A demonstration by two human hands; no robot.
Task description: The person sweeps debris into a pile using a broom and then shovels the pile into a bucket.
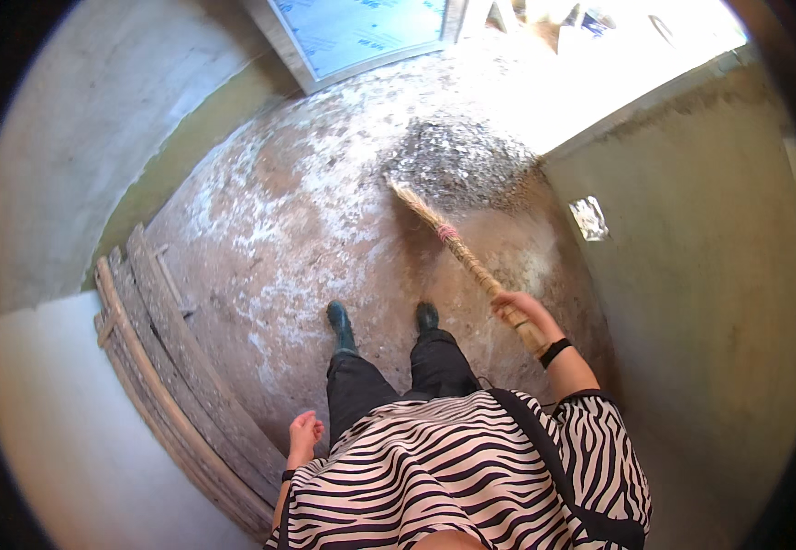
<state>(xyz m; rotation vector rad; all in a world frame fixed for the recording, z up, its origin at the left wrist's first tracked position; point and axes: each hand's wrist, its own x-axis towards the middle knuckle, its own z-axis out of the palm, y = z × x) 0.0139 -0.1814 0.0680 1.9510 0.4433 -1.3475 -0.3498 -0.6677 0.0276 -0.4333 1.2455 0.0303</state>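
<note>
My right hand [519,312] has its fingers closed around the handle of a straw broom [457,246]. The broom slants away from me across the floor [297,220], and its bristle tip touches the near edge of a grey rubble pile [457,163] lying by the sunlit doorway [599,73]. My left hand [305,433] hangs empty at my side, fingers loosely curled, just above old planks [169,367] stacked along the left wall. My boots [341,325] stand mid-floor.
</note>
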